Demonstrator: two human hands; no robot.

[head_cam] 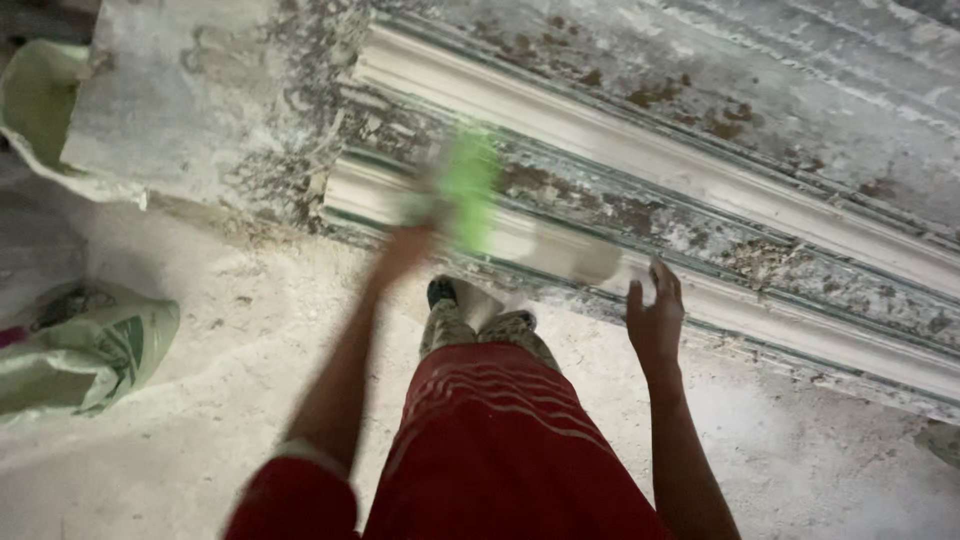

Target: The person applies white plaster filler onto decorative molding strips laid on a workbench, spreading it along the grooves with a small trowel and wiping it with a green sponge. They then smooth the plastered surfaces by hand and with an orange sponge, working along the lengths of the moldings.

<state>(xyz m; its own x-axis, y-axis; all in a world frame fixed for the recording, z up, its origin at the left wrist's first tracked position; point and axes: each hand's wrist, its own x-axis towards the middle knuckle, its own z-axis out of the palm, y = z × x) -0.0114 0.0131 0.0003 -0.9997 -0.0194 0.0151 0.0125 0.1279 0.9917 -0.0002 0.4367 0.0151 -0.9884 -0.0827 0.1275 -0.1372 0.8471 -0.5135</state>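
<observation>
My left hand (405, 250) is blurred with motion and grips a bright green tool (468, 185), held over a long white plaster moulding (640, 155) that lies on a rough, stained slab. My right hand (655, 320) hovers with fingers spread just in front of the nearer white moulding strip (760, 305), holding nothing. Below me are my red shorts (500, 450) and a plaster-splashed shoe (445, 295).
A crumpled green-and-white sack (85, 345) lies on the dusty concrete floor (240, 400) at the left. A pale bag or sheet (35, 110) sits at the upper left corner. The slab (200, 100) has crumbling, flaking edges.
</observation>
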